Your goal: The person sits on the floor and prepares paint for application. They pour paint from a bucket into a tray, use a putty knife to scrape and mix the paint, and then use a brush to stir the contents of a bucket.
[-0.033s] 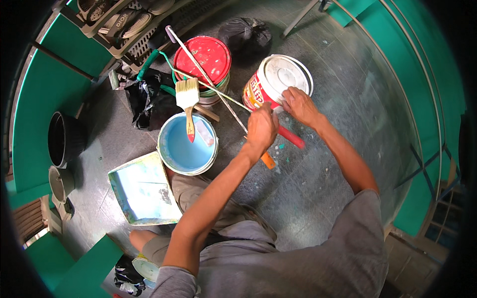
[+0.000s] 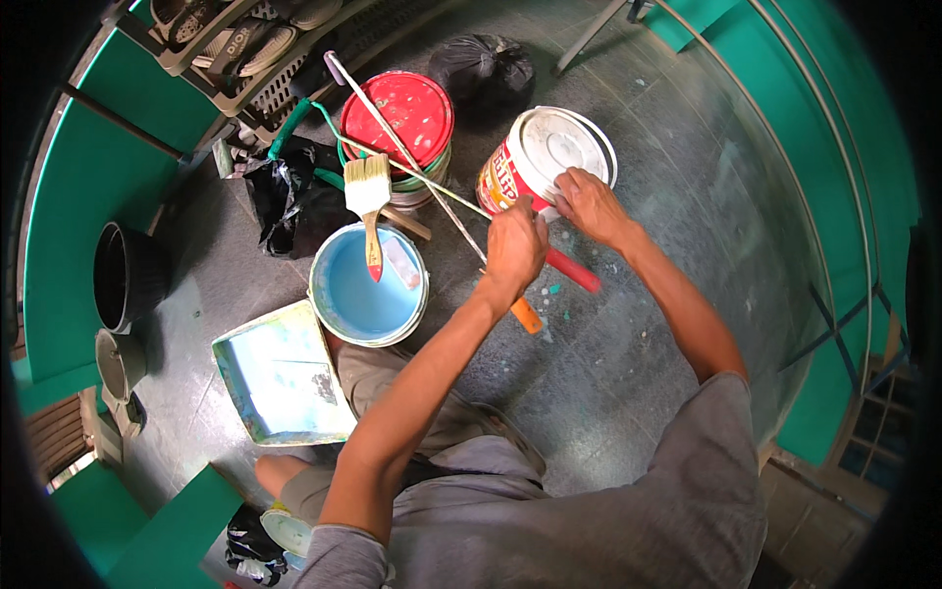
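A white-lidded paint bucket (image 2: 561,142) with a red and yellow label stands tilted in front of my hands. My right hand (image 2: 594,209) curls its fingers over the near edge of the lid. Just left of it, my left hand (image 2: 517,240) is closed against the bucket's near side; what its fingers hold is hidden. Beneath that hand, a paint roller's red handle (image 2: 572,269) sticks out to the right. Another roller's orange handle (image 2: 527,315) lies below it. The two roller rods cross over a red-lidded bucket (image 2: 402,108).
A flat paintbrush (image 2: 367,191) rests across an open bucket of light blue paint (image 2: 353,294). Beside it sits a paint tray (image 2: 231,378). A black bag (image 2: 481,69) lies behind, a shoe rack (image 2: 260,93) stands far left, and a black pot (image 2: 132,277) stands by the green wall.
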Available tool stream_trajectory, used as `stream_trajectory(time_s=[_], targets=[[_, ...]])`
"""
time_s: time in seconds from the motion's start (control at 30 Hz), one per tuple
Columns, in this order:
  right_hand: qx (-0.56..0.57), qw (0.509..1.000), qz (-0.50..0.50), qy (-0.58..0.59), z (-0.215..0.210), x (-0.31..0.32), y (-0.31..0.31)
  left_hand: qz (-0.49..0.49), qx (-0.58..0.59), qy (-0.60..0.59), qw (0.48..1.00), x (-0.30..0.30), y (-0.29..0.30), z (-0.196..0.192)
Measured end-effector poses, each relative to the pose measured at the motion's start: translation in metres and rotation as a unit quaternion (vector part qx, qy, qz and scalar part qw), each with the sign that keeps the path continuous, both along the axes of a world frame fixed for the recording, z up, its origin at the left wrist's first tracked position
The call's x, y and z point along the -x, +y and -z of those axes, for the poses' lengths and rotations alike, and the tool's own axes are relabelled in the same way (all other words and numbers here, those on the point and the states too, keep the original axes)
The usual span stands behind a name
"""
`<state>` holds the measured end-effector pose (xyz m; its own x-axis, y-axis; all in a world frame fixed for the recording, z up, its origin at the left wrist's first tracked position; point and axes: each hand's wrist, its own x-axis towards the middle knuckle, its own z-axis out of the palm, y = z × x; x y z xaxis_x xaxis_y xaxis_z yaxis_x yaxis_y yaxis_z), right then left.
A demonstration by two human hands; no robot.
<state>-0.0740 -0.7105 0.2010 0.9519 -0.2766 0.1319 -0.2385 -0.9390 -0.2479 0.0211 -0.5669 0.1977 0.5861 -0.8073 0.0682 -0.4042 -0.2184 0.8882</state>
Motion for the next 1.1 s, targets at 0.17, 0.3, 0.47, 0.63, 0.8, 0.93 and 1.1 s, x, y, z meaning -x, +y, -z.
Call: stream_trajectory(time_s=[0.17,0.3,0.47,0.63,0.8,0.93,1.1], targets=[[-0.033,0.999,0.022,0.016,-0.005,0.0,-0.011,-0.023,-0.069,-0.053,0.996,-0.015,-0.038,-0.002],[-0.034,0.999,0.038,0.019,-0.004,-0.004,-0.012,-0.064,-0.115,0.009,0.991,-0.031,-0.062,0.022],[-0.045,0.998,0.046,0.006,-0.002,-0.001,-0.013,-0.061,-0.079,0.101,0.99,-0.03,-0.065,0.03],[-0.046,0.997,0.061,-0.011,-0.001,0.001,-0.014,-0.069,-0.052,0.149,0.985,-0.029,-0.067,0.038],[-0.053,0.995,0.079,0.004,-0.005,0.004,-0.015,-0.056,-0.037,0.199,0.978,-0.026,-0.067,0.029],[-0.09,0.993,0.069,0.023,-0.012,-0.001,-0.017,-0.084,-0.05,0.228,0.969,-0.028,-0.071,0.035],[-0.056,0.997,0.041,0.038,-0.014,-0.003,-0.017,-0.118,-0.083,0.135,0.98,-0.026,-0.076,0.036]])
